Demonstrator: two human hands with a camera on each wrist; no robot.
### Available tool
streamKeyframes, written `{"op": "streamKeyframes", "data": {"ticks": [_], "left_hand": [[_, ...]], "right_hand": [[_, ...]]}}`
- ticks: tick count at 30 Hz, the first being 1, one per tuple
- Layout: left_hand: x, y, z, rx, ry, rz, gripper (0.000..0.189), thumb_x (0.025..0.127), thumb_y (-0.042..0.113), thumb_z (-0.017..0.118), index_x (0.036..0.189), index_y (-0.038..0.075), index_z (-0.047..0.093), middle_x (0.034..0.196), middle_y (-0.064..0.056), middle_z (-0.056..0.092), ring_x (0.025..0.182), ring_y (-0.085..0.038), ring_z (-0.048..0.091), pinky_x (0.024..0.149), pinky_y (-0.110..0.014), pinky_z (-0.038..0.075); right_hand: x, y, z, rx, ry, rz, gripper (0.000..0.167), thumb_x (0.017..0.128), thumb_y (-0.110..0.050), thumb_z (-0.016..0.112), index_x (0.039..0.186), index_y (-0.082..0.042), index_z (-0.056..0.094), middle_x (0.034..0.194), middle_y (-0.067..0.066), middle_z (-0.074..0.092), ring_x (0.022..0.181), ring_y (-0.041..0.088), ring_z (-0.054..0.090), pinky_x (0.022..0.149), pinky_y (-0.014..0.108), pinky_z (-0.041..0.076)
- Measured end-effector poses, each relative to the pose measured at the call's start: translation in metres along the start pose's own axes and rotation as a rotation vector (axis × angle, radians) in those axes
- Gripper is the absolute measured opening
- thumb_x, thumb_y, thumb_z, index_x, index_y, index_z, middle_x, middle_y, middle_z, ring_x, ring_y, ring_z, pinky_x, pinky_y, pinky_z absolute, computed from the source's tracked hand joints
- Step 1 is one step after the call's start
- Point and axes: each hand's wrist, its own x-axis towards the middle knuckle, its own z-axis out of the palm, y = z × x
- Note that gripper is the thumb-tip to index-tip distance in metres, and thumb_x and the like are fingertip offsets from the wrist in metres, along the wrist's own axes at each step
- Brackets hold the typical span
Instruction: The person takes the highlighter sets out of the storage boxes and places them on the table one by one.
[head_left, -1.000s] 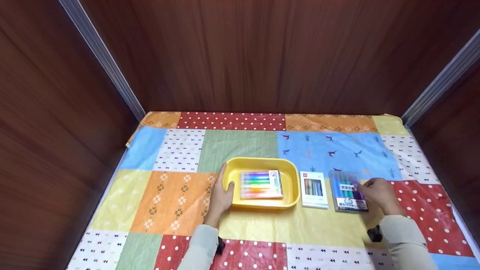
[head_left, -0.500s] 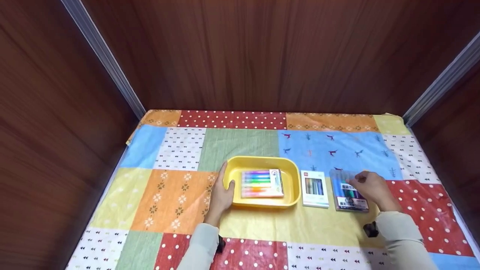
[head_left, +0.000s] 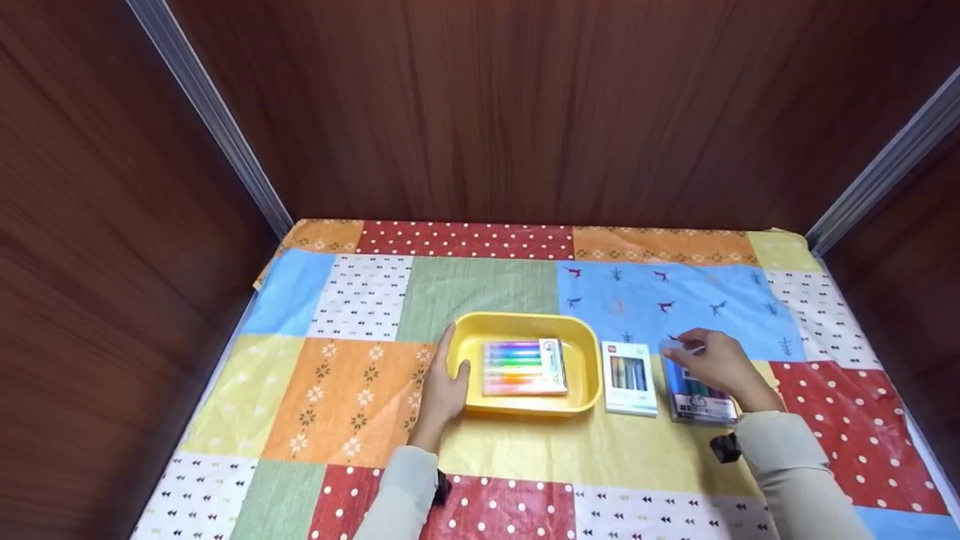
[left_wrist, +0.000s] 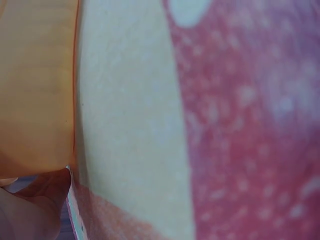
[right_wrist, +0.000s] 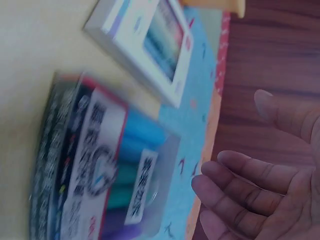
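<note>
My left hand (head_left: 444, 390) grips the left side of a yellow plastic tub (head_left: 583, 375), thumb at the rim and fingers along the outer wall. Inside the tub lies a clear pack of rainbow-coloured pens (head_left: 517, 369). Over the far end of a clear case of thick markers (head_left: 703, 407) hovers my right hand (head_left: 724, 364), holding nothing. The right wrist view shows its fingers (right_wrist: 240, 210) loosely bent and the thumb apart, beside the marker case (right_wrist: 95, 160). Between case and tub lies a white windowed pen box (head_left: 628, 401).
A patchwork cloth (head_left: 352, 405) covers the table. A dark wood-grain panel (head_left: 480, 112) rises behind it, with similar panels at left and right joined by metal strips (head_left: 225, 127).
My right hand has moved left and away from me, from the right edge of the marker case to over its far end. The left hand and tub stay in place.
</note>
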Motion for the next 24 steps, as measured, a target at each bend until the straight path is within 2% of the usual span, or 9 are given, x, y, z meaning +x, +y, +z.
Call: {"op": "streamKeyframes", "data": {"ticks": [7,12,21,24], "left_hand": [[0.001,0.000,0.000,0.009,-0.002,-0.024,0.071,0.098,0.011,0.057,0.159,0.035,0.028,0.165,-0.004,0.035,0.149,-0.038,0.037,0.124,-0.057,0.030],[0.000,0.001,0.001,0.012,-0.005,-0.016,0.072,0.098,0.010,0.057,0.159,0.035,0.028,0.164,-0.006,0.035,0.148,-0.040,0.038,0.123,-0.057,0.031],[-0.001,0.000,0.001,0.007,-0.001,0.014,0.070,0.098,0.010,0.057,0.159,0.030,0.029,0.164,-0.008,0.037,0.146,-0.040,0.040,0.122,-0.058,0.033],[-0.001,0.000,0.001,0.007,0.001,0.020,0.070,0.098,0.010,0.057,0.159,0.031,0.030,0.163,-0.008,0.038,0.146,-0.041,0.041,0.121,-0.059,0.034]], "right_hand": [[0.003,-0.020,0.008,0.032,-0.028,-0.056,0.067,0.098,-0.045,0.061,0.141,0.005,0.051,0.140,0.033,0.054,0.122,0.047,0.058,0.096,0.055,0.056],[0.007,-0.032,0.012,0.026,-0.020,-0.100,0.062,0.098,-0.042,0.063,0.139,0.003,0.054,0.138,0.031,0.057,0.119,0.043,0.060,0.095,0.055,0.056],[0.021,-0.057,0.022,0.014,-0.036,-0.145,0.058,0.097,-0.037,0.065,0.136,0.004,0.056,0.134,0.030,0.060,0.119,0.043,0.059,0.102,0.057,0.052],[0.026,-0.066,0.027,0.008,-0.027,-0.192,0.055,0.096,-0.033,0.067,0.134,0.005,0.058,0.130,0.030,0.063,0.115,0.043,0.062,0.100,0.056,0.053]]}}
